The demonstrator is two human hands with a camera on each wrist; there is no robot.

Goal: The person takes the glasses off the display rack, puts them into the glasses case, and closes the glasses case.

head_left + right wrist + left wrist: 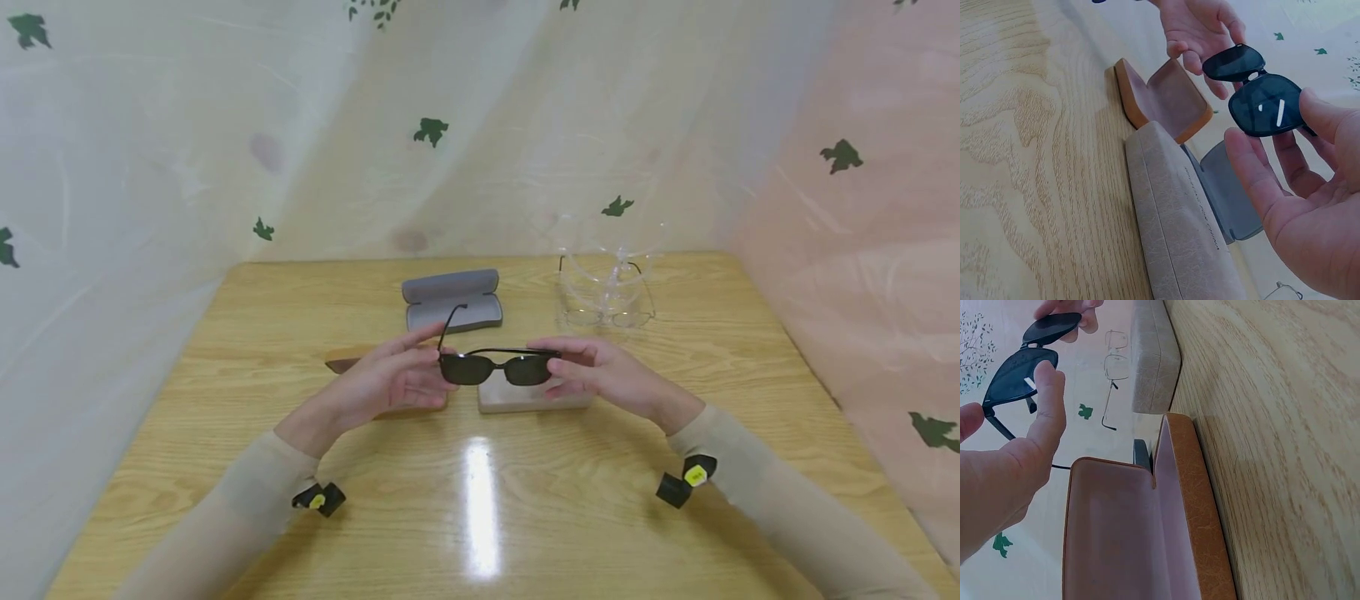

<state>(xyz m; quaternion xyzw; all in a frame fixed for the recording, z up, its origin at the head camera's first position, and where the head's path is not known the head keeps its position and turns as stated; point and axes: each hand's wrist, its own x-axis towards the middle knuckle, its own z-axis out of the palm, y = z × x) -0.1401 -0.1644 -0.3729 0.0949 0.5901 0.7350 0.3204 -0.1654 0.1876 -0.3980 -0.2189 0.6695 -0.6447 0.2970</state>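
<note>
While both forearms [247, 492] slant inward from the near side, the left hand [390, 377] pinches the left end of the black sunglasses [517, 370], thumb and finger closed on the frame; the right hand [603, 373] likewise pinches the right end, holding them above the beige hard case [528, 400], right of the open tan case [1200, 506].
</note>
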